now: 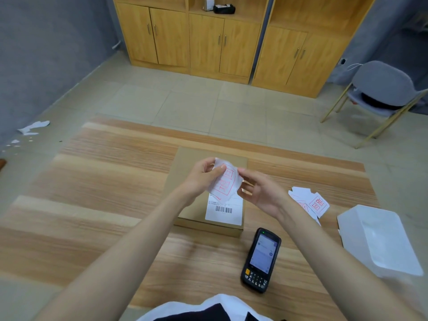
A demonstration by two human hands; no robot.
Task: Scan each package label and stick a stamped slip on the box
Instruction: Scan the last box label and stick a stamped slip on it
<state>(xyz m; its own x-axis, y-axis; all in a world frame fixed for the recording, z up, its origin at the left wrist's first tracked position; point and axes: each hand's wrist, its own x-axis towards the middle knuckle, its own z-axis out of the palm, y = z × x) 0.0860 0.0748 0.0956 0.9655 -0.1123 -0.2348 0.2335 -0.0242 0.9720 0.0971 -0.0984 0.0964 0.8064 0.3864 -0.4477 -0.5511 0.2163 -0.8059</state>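
Peeling stage, by the look of it: the left hand (203, 178) pinches the top corner of a stamped slip (225, 183), and the right hand (261, 192) nips its opposite edge with curled fingers, both raised just over the box (185, 163). The scanner (261, 258) lies on the worktop (104, 181) below the right wrist, screen lit, so I'd judge the scan done for this package and the sticking not yet done. More slips (310, 202) wait just right of the right hand. The slip carries a red framed stamp of block characters (too bent to read). Under the hands, the box's white label (223, 212) shows a barcode; its small print is unreadable.
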